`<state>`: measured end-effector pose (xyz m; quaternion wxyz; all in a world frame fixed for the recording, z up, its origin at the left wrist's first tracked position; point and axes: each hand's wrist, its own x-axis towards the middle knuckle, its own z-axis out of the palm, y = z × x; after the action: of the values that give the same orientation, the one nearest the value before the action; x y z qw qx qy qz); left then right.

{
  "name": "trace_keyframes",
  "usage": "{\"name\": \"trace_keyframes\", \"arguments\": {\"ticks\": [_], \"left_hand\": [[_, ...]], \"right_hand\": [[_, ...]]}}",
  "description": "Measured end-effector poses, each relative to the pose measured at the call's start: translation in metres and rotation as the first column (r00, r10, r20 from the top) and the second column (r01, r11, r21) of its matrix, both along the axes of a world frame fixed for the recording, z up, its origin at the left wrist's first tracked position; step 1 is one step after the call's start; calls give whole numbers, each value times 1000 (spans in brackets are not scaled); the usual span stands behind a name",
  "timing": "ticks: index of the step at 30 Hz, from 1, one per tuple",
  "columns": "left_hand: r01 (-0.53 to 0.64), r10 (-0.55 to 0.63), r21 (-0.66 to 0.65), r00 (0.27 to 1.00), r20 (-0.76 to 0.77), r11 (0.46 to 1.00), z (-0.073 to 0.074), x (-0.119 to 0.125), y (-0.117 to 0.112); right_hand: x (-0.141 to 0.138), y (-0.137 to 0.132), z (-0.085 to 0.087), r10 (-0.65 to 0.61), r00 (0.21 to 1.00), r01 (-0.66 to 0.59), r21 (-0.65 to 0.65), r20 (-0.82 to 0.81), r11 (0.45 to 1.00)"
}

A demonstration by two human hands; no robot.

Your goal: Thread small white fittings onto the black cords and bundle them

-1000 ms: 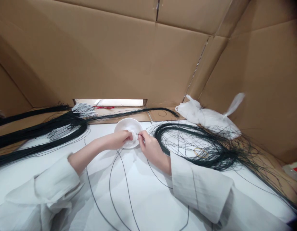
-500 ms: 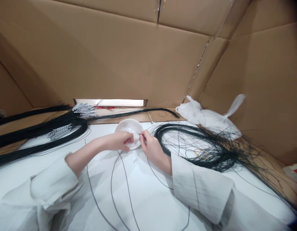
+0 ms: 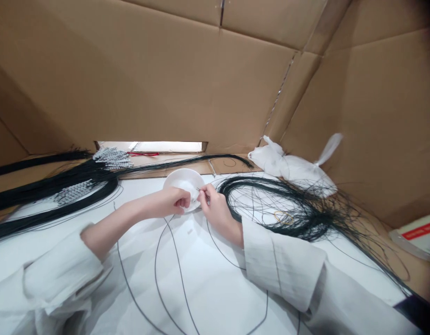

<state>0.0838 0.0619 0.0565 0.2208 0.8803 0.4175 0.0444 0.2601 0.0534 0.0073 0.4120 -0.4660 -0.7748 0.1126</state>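
Observation:
A small white bowl stands between my hands, with small white pieces inside that are too small to name. My left hand is closed, its curled fingers over the bowl's near side; what they grip, if anything, is hidden. At the bowl's right side, my right hand pinches a thin dark cord, whose short tip pokes out towards the bowl. Below the left wrist, loops of dark cord run down over the white tabletop to the near edge of view.
To the right lies a tangled coil of dark cords with a yellow band. Behind it is a knotted white plastic bag. Dark bundles with black-and-white ties lie left. Cardboard walls surround the table.
The view has turned slightly right, so things sit a little further left and more of the red-and-white item shows at far right. Both hands keep nearly the same pose at the bowl.

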Motion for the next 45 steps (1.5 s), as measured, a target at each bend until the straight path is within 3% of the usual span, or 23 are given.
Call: {"name": "trace_keyframes", "arguments": {"ticks": [10, 19, 34, 45], "left_hand": [[8, -8, 13, 1000, 28, 1000, 1, -5, 2], [-21, 20, 59, 1000, 23, 998, -8, -4, 3], [-131, 119, 127, 988, 94, 983, 1, -1, 3], [-131, 133, 142, 991, -5, 981, -1, -1, 3]], "right_hand": [[0, 1, -1, 24, 998, -23, 11, -52, 1000], [-1, -2, 2, 41, 997, -40, 5, -62, 999], [0, -1, -3, 57, 998, -56, 14, -32, 998], [0, -5, -1, 65, 997, -66, 20, 47, 998]]}}
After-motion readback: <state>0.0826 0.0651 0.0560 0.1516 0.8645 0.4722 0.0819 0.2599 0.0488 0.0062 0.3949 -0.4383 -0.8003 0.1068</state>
